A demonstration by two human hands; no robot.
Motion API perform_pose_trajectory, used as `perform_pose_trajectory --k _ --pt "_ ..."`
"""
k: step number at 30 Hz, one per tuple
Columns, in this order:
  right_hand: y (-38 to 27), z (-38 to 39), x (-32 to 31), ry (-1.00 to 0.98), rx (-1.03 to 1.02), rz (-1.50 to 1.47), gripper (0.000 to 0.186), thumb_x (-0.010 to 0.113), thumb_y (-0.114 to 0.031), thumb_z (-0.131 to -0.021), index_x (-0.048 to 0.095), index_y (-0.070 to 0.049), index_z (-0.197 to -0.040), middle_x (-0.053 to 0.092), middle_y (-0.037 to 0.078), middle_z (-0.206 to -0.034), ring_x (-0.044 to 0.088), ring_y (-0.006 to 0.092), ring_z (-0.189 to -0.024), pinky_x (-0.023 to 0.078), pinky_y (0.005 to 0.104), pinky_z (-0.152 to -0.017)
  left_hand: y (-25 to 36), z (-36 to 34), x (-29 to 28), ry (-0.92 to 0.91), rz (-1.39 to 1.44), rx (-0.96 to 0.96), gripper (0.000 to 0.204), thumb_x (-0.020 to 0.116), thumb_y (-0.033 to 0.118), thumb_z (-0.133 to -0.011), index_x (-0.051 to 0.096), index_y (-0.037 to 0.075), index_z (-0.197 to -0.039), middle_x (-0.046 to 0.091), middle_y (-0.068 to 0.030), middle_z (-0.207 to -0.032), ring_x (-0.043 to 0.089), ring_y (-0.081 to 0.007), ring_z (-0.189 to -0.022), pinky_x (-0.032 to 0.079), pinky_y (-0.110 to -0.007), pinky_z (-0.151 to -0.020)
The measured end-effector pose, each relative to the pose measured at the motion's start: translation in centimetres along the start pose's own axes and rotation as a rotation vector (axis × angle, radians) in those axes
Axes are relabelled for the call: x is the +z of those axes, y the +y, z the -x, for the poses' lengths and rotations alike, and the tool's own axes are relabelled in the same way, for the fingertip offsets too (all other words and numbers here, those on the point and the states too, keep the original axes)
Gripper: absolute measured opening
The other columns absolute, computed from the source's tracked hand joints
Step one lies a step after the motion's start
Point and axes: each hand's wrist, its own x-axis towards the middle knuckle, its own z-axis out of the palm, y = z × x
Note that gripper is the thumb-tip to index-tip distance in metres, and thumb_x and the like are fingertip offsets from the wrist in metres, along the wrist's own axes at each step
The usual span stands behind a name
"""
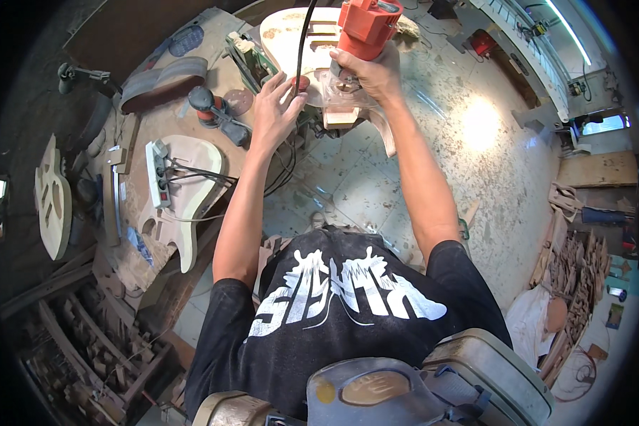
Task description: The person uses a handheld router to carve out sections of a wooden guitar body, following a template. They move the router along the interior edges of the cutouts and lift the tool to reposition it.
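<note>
- right hand (380,77) curls tight round the red tool (366,30), over the pale guitar body's (280,30) near edge
- left hand (270,119) is half open by a red knob (301,84); can't tell if it grips
- maybe cutting wood; next needs steady hands
- black cord (304,44) hangs close; right side looks roomier

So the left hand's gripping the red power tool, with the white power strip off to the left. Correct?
Wrong hand: the head view shows the right hand gripping the red power tool. The left hand is by the round red knob. The white power strip is off to the left, as you said.
</note>
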Motion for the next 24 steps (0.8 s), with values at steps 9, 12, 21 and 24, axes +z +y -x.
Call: perform_pose_trajectory --k 9,12,21,24 --pt "-0.1 0.0 1.0 -0.012 0.042 -0.067 0.036 0.092 -0.024 -0.076 0.071 -0.001 -0.094 0.072 0.004 -0.082 0.066 0.0088 -0.066 0.055 0.0256 -0.059 0.1 0.3 0.1 0.048 0.069 -0.028 0.045 0.076 0.026 -0.089 0.071 0.007 -0.13 0.057 -0.0208 -0.146 0.056 -0.0331 -0.136 0.044 -0.042 -0.113" --pt "-0.1 -0.1 1.7 0.027 0.041 -0.032 0.036 0.092 -0.024 -0.076 0.071 -0.001 -0.094 0.072 0.004 -0.081 0.066 0.0092 -0.064 0.055 0.0257 -0.058 0.9 0.6 -0.2 0.059 0.131 -0.085 0.042 0.073 0.027 -0.087 0.073 0.008 -0.125 0.058 -0.0245 -0.144 0.053 -0.0375 -0.137 0.042 -0.045 -0.115" --pt "2.5 -0.8 1.6 0.034 -0.136 0.004 0.036 0.091 -0.023 -0.077 0.071 -0.001 -0.097 0.071 0.003 -0.081 0.066 0.0089 -0.065 0.054 0.0254 -0.058 -0.1 0.7 0.1 0.061 0.138 -0.063 0.048 0.074 0.027 -0.085 0.07 0.006 -0.128 0.059 -0.0235 -0.143 0.055 -0.0368 -0.135 0.042 -0.044 -0.115" --pt "0.3 -0.2 2.3 -0.007 -0.008 -0.076 0.038 0.091 -0.024 -0.077 0.071 -0.001 -0.099 0.072 0.003 -0.083 0.066 0.0094 -0.066 0.055 0.0261 -0.06 -0.5 0.7 0.0 0.077 0.147 -0.065 0.053 0.072 0.024 -0.084 0.066 0.003 -0.132 0.059 -0.0232 -0.142 0.056 -0.0364 -0.135 0.042 -0.043 -0.115"
